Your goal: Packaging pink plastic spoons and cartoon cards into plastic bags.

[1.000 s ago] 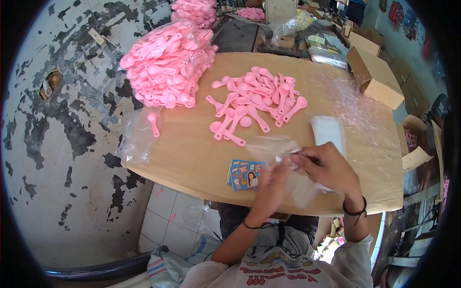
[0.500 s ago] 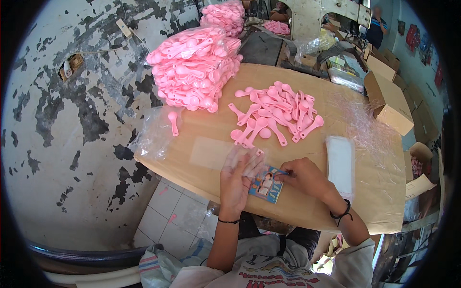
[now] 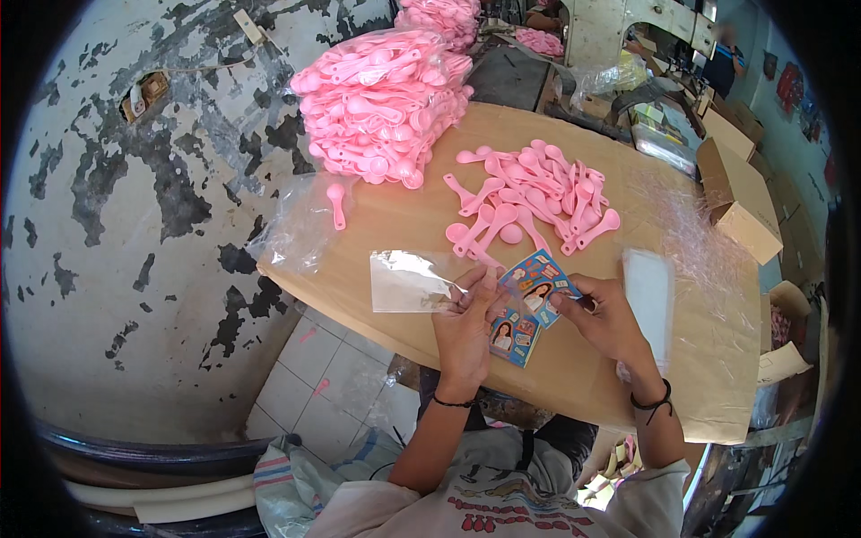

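My left hand (image 3: 464,345) pinches a clear plastic bag (image 3: 404,285), which extends to the left over the table and catches the light. My right hand (image 3: 612,325) grips a blue printed card (image 3: 543,280) by its right edge, tilted, its left side close to the left fingers. Partly under that card, a second blue card or stack of cards (image 3: 517,346) lies near the table's front edge; how many there are I cannot tell. Just beyond my hands is a loose pile of pink scoops (image 3: 547,193).
Filled bags of pink scoops (image 3: 381,108) are stacked at the back left, near a single scoop (image 3: 337,206) on crumpled clear plastic. To the right are a stack of clear bags (image 3: 647,300) and an open cardboard box (image 3: 737,202). A person (image 3: 723,67) stands far back.
My right hand has lifted a card off the lower one and moved it up and to the right. The bag in my left hand now spreads out flat toward the left.
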Motion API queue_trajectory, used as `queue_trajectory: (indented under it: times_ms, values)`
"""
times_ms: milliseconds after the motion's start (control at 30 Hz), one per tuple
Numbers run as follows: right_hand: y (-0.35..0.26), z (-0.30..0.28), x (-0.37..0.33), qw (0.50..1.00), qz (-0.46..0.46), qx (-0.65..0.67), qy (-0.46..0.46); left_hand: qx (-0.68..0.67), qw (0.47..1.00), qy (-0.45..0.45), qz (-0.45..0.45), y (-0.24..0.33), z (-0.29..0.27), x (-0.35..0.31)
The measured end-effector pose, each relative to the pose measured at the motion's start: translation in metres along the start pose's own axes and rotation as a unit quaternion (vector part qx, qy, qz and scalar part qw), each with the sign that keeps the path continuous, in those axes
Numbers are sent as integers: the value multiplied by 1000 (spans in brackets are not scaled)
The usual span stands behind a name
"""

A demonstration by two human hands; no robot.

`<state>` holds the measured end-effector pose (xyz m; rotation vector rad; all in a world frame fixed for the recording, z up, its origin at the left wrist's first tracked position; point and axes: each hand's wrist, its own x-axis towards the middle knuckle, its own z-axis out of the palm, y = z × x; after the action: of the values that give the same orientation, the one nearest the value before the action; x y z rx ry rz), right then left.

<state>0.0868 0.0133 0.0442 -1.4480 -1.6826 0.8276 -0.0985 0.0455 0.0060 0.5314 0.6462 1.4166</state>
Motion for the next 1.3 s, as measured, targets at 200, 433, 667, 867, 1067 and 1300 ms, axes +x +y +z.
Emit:
queue_trajectory:
  times_ms: [200,433,667,867,1067,1300]
  values:
    - [-2,5,-3,999,-14,4,33,-24,999,11,29,-6,-3,2]
    - [-8,-1,-5,999,14,-23,-31,3,1000,-2,24,0,3,-1]
    - [-9,0,-5,998,26,14,-55,152,979,-121,-67,-1,4,-5]
    - [9,24,-6,987,-50,153,-16,159,967,-199,9,-19,-2,-15]
    - [-12,37,-6,974,7,225,-36,-139,971,-189,-38,-3,-4,-1]
    - [-7,47,3,955,14,291,-48,26,948,-316,29,-10,-22,4]
